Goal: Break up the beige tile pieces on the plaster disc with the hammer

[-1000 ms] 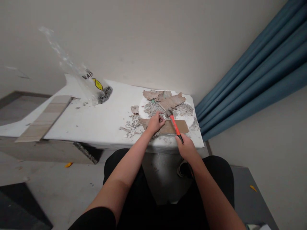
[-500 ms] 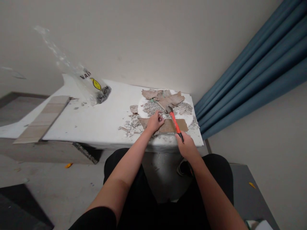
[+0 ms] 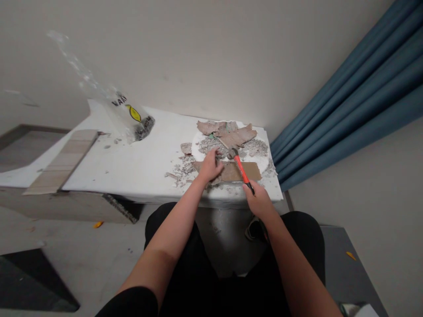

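My right hand (image 3: 258, 199) is wrapped round the black grip of a hammer (image 3: 242, 169) with a red-orange handle. The metal head of the hammer lies low over a white round surface (image 3: 198, 152) strewn with grey crumbled bits (image 3: 257, 148). My left hand (image 3: 210, 166) rests by the near edge of that surface, thumb and fingers apart, holding nothing that I can see. Beneath and beside it lies a flat brown board piece (image 3: 246, 171). Torn brown sheet pieces (image 3: 243, 134) lie behind the hammer head.
Loose debris (image 3: 180, 173) spreads left of my left hand on the white-covered table (image 3: 132, 169). A clear plastic bag (image 3: 134, 116) with dark contents stands at the back left. A long plank (image 3: 62, 160) lies farther left. Blue curtains (image 3: 350, 101) hang at the right.
My left hand's thumb and fingers have moved apart from a pinched pose. The hammer stays in my right hand, nearly in place. The view has shifted slightly.
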`<state>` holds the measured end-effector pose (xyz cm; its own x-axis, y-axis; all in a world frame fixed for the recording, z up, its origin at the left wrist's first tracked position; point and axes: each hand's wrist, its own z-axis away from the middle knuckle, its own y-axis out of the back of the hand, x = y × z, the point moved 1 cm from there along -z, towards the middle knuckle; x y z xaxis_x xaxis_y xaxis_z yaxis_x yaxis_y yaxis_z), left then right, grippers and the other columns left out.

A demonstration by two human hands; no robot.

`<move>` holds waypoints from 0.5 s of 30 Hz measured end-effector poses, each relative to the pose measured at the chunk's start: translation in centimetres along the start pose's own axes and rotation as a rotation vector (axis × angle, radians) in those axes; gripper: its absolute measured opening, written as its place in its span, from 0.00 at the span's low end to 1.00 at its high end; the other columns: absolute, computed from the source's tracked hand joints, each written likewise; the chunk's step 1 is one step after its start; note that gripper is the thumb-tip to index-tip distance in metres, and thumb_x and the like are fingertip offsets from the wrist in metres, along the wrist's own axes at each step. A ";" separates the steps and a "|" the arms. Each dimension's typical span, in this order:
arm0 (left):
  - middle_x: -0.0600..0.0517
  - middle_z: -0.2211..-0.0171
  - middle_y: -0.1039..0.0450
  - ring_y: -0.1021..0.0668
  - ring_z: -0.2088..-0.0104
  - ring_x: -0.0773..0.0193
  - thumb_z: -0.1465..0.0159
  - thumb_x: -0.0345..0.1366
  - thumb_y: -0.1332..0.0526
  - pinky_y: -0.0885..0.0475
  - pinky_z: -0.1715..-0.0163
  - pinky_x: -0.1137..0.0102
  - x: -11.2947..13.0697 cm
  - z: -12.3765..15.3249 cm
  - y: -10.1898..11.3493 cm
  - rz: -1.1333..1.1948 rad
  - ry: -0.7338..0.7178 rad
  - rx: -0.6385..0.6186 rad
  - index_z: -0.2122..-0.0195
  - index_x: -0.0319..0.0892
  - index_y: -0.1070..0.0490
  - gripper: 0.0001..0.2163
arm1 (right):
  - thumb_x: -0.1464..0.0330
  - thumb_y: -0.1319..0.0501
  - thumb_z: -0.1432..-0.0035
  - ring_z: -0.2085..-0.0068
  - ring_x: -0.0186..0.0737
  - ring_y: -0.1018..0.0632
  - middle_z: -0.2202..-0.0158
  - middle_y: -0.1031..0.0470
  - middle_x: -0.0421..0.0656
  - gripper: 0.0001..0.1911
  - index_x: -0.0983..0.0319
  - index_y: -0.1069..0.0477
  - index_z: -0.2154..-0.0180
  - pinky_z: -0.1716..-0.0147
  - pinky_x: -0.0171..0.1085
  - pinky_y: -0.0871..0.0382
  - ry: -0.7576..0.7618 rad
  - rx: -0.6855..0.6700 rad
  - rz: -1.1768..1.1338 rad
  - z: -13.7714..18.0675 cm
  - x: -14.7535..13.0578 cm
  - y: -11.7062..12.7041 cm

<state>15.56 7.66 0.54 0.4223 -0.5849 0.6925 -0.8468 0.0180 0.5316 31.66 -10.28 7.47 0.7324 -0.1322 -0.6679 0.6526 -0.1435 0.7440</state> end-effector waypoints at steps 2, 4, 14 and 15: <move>0.45 0.49 0.25 0.25 0.46 0.56 0.41 0.28 0.43 0.34 0.41 0.59 -0.2 0.1 0.6 -0.010 0.033 0.045 0.38 0.42 0.42 0.28 | 0.59 0.49 0.34 0.67 0.43 0.28 0.71 0.27 0.42 0.14 0.59 0.30 0.64 0.67 0.36 0.40 -0.006 0.007 0.003 0.0 0.1 -0.3; 0.46 0.52 0.24 0.24 0.49 0.56 0.41 0.27 0.44 0.33 0.42 0.59 -0.4 0.2 1.0 -0.013 0.053 0.065 0.39 0.42 0.41 0.27 | 0.60 0.49 0.34 0.66 0.43 0.28 0.70 0.27 0.43 0.14 0.59 0.30 0.64 0.67 0.36 0.40 -0.019 -0.003 0.004 0.0 0.0 -0.7; 0.45 0.53 0.22 0.24 0.49 0.52 0.43 0.28 0.44 0.32 0.44 0.58 -0.7 0.8 1.2 -0.139 0.015 -0.054 0.44 0.41 0.34 0.24 | 0.59 0.50 0.34 0.64 0.45 0.27 0.68 0.26 0.44 0.14 0.59 0.30 0.61 0.65 0.37 0.39 -0.038 0.025 -0.015 0.4 0.1 -1.5; 0.45 0.53 0.22 0.24 0.50 0.53 0.44 0.28 0.44 0.32 0.45 0.58 -0.7 0.9 1.1 -0.138 0.013 -0.056 0.43 0.41 0.34 0.25 | 0.60 0.50 0.34 0.64 0.45 0.27 0.68 0.26 0.45 0.14 0.59 0.30 0.62 0.65 0.37 0.39 -0.043 0.010 -0.011 0.3 0.2 -1.8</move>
<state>14.03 7.40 0.23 0.5375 -0.5749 0.6170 -0.7613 -0.0162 0.6482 30.56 -10.38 6.06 0.7162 -0.1722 -0.6764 0.6585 -0.1545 0.7366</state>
